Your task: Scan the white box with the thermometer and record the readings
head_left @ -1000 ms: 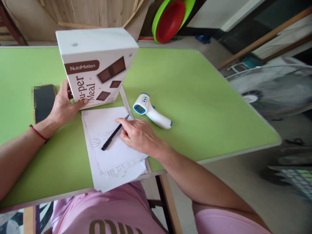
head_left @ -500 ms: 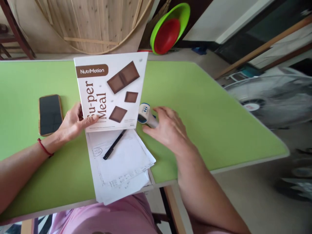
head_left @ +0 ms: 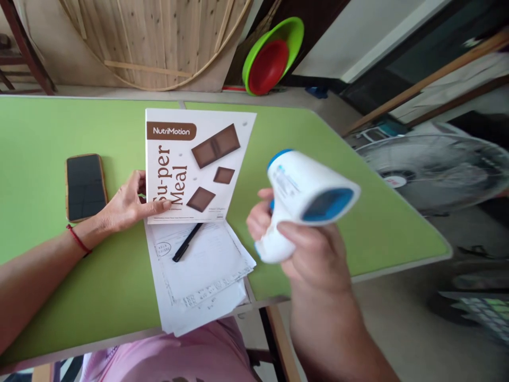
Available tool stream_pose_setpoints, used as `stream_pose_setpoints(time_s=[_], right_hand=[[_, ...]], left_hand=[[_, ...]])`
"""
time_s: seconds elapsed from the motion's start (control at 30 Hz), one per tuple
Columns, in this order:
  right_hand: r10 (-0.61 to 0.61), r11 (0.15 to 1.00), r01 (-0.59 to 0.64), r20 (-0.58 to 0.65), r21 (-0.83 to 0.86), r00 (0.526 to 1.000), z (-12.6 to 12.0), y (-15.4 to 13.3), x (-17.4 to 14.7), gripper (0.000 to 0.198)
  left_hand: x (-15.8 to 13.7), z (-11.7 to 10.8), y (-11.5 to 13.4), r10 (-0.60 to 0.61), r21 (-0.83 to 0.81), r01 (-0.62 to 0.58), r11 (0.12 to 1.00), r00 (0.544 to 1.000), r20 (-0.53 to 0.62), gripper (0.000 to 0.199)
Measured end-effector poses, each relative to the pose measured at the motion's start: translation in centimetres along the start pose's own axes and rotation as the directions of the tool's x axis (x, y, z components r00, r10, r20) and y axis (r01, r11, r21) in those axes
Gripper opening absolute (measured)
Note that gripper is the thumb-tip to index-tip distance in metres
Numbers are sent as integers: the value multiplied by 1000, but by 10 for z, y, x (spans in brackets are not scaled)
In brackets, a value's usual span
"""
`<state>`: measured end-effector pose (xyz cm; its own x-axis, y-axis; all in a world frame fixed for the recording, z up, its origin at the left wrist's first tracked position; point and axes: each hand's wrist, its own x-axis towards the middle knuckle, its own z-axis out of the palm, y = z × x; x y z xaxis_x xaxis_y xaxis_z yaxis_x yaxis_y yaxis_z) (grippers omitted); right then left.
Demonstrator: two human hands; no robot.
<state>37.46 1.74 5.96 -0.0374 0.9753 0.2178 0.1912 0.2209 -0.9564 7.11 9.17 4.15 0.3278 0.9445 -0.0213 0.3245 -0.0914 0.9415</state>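
Observation:
My left hand (head_left: 129, 204) grips the lower left edge of a white box (head_left: 199, 164) printed "NutriMotion Su-per Meal" with brown chocolate pieces. Its thumb lies on the printed face, and the other fingers are hidden behind. My right hand (head_left: 310, 246) is closed round the handle of a white and blue infrared thermometer (head_left: 298, 185), held up above the table, its dark blue screen end turned towards me. Below the box, papers (head_left: 202, 281) with handwriting lie on the green table (head_left: 40, 286), and a black pen (head_left: 186, 243) rests on them.
A smartphone (head_left: 85, 187) in a brown case lies left of the box. Beyond the table stand a round wooden board (head_left: 159, 37) and a green basin (head_left: 295, 37) with a red basin (head_left: 268, 69). A fan (head_left: 397, 180) is at the right.
My right hand has taken hold of the thermometer and lifted it off the table, turning it towards me. The box in my left hand has shifted slightly right and down in view.

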Motion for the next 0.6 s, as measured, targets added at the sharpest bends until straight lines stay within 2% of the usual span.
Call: stream_pose_setpoints(time_s=[0.07,0.1,0.17,0.27,0.43,0.6], right_hand=[[119,921,-172,169,351,979,25,-14,-21,34],[155,865,-227,191,448,969,37,-20,-29,33],[232,783,-345,272,517,934,59,-25,-42,34],[294,766,-375,234,522,927,78,-22,-45,38],[403,792,-415,128,448,906,87,-9,-37,36],[380,808,-390,115,442,918,94,-3,-39,33]], left_hand=[[1,0,-2,14,-31,-14,999,1000,3,87],[2,0,-2,25,-48,-24,999,1000,7,86],[2,0,-2,49,-68,-47,997,999,24,85],[4,-1,-3,52,-37,-50,998,997,53,81],[7,-4,-7,54,29,-56,998,998,44,85],[9,-4,-7,86,-7,-85,996,992,90,85]])
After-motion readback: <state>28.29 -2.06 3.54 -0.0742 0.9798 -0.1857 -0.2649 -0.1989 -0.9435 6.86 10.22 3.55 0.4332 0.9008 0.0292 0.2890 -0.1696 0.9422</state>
